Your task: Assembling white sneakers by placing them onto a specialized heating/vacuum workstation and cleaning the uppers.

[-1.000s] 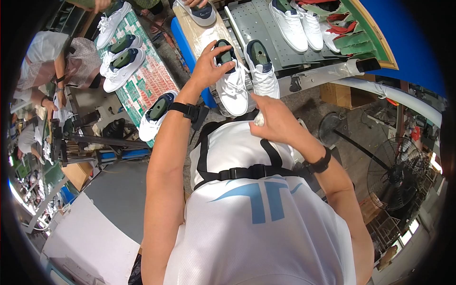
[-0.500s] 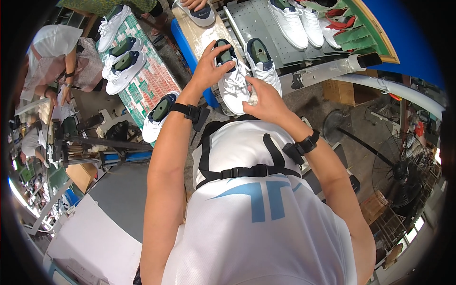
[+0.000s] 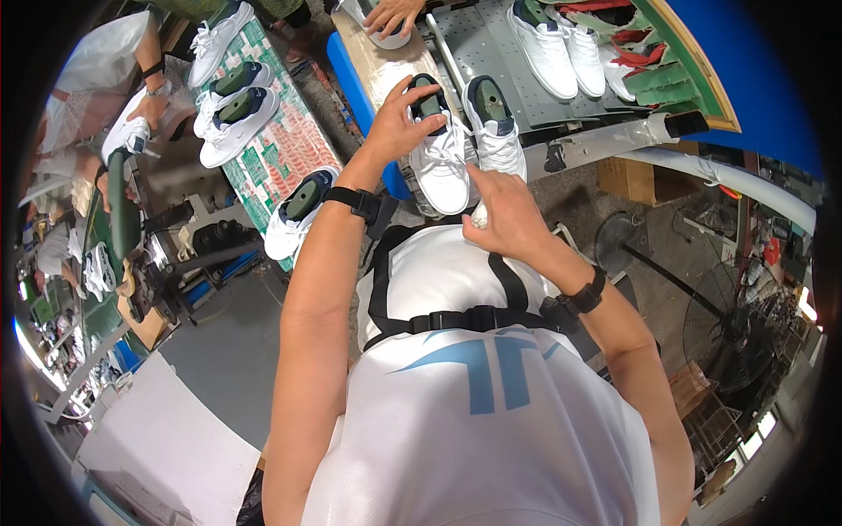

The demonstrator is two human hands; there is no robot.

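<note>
Two white sneakers with dark collars and green inserts stand side by side in front of me, toes toward me. My left hand grips the left sneaker at its collar, thumb and fingers on either side of the opening. Beside that sneaker's toe is my right hand, its index finger near the laces. A small white wad, perhaps cloth, shows between its thumb and fingers. The right sneaker is partly behind my right hand.
A co-worker's hand rests on another shoe at the far end of the bench. More sneakers stand on the patterned board to the left and the perforated metal surface. A fan stands at right.
My right hand has drawn back slightly toward me, and the white wad shows more. My left hand stays on the collar. The person at left now holds a shoe up.
</note>
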